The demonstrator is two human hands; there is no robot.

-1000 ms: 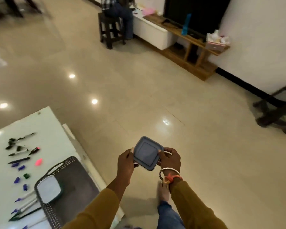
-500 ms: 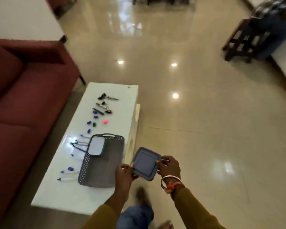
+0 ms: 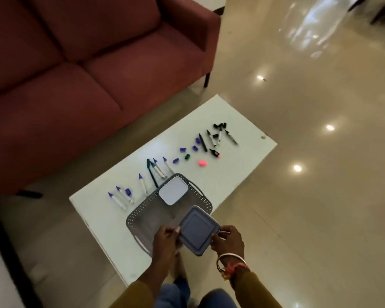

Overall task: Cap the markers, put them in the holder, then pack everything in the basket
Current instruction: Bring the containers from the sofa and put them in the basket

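Note:
I hold a grey square lid (image 3: 198, 230) between both hands, above the near end of the grey perforated basket (image 3: 140, 215). My left hand (image 3: 166, 241) grips its left edge and my right hand (image 3: 228, 241) pinches its right edge. A white square holder (image 3: 173, 193) sits in the basket's far end. Uncapped white markers with purple tips (image 3: 118, 200) lie left of the basket. Loose purple caps (image 3: 182, 149), a green cap (image 3: 187, 156) and a pink cap (image 3: 202, 162) lie further along the white table (image 3: 238, 165). Black markers (image 3: 218, 135) lie at the far end.
A dark red sofa (image 3: 76, 74) stands along the table's far side. Glossy beige floor tiles (image 3: 320, 196) spread to the right. My legs in blue trousers (image 3: 178, 294) show at the bottom edge.
The view has swung left, from the floor to the table and sofa. The table now lies straight ahead and closer. Both hands keep holding the grey lid.

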